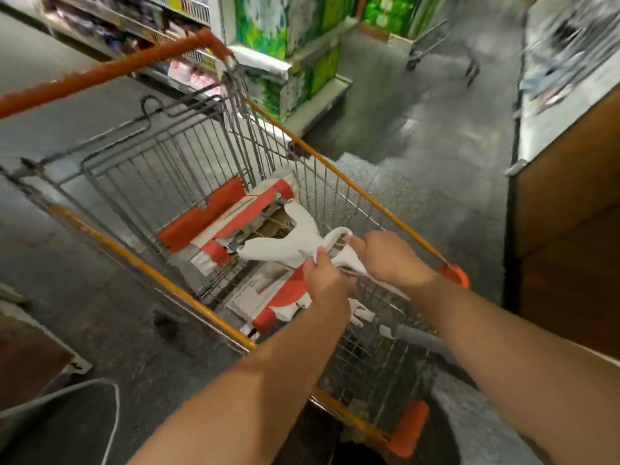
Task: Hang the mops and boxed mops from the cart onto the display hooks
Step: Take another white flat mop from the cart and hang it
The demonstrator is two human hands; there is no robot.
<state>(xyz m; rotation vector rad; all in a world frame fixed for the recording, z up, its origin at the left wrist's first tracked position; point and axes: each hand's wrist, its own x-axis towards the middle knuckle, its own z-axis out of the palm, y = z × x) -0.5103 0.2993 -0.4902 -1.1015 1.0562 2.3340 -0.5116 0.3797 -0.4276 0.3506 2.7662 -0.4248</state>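
Observation:
A wire shopping cart with orange rim trim and an orange handle stands below me. Inside it lie red-and-white boxed mops, and another red-and-white box rests nearer to me. A white plastic mop part with curved arms sits on top of the boxes. My left hand and my right hand both reach into the cart and grip the near end of this white piece. The display hooks are out of view.
A shelf unit with green-and-white packs stands beyond the cart. A wooden-sided fixture lines the right side. Another cart is far down the aisle. Speckled grey floor lies between them.

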